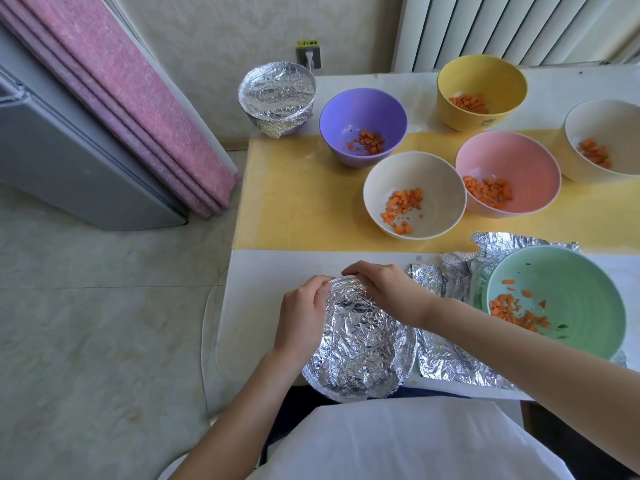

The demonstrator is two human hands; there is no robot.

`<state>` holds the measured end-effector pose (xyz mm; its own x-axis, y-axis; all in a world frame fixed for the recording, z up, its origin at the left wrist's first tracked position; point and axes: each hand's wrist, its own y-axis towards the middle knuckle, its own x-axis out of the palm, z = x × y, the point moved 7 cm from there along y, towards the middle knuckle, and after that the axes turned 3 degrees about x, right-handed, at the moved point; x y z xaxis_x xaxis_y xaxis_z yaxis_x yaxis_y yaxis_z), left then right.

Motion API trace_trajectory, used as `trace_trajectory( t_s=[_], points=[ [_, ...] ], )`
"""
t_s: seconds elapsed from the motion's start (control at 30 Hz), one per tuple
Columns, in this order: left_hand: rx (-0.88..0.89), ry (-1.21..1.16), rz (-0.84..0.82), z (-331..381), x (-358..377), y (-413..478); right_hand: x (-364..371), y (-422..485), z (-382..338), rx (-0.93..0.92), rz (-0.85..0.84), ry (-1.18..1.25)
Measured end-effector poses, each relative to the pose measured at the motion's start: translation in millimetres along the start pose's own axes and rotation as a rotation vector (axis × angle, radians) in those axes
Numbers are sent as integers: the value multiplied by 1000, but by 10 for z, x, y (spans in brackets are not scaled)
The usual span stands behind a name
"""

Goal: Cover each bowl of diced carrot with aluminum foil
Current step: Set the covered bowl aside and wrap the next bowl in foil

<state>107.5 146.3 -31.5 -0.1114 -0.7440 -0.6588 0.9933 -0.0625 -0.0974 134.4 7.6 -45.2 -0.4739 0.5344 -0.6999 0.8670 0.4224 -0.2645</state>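
Head view: both hands, left [302,315] and right [382,287], pinch foil [360,344] around the near bowl's far rim. One covered bowl [277,93] sits beyond them; six remain open.

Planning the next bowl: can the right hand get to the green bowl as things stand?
Probably yes. The green bowl sits uncovered just beside the right hand, with only loose foil sheets lying flat between them. But that hand is now pressing foil on the foil-covered bowl, so it must let go first.
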Motion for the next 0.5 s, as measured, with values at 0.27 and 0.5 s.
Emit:
trace_trajectory(
  t_s=[0.27, 0.5],
  points=[
    [-53, -13, 4, -84, 5, -69, -6, -56, -7, -14, 68, -19],
    [-21, -50, -67, 10, 49, 15, -7, -53, 17, -17, -20, -53]
  ],
)
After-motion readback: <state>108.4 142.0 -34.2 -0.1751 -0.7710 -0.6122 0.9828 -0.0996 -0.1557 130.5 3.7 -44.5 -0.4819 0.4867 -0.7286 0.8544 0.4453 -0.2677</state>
